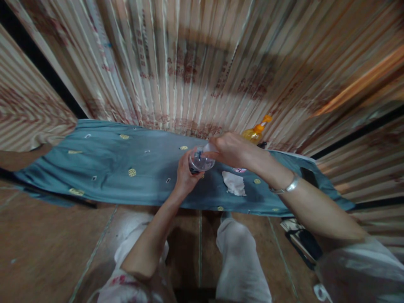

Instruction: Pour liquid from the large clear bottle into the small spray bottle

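My left hand (186,173) is wrapped round the side of a clear plastic cup (203,164), which is tilted with its round mouth towards me. Dark marks show on the cup's lower wall. Over the far right rim, my right hand (227,147) is closed on a small whitish piece of tissue (209,148), its fingers bent down against the cup's edge. A crumpled white tissue (234,183) lies on the cloth below the right wrist. Partly hidden behind that forearm is a pink and white item (240,170), its kind unclear.
A blue-grey patterned cloth (107,168) covers the narrow table. Behind my right arm stands a yellow pump bottle (252,134). A dark flat object (309,176) lies at the table's right end. Pleated curtains (189,84) hang behind, and a dark bag (304,242) rests on the floor.
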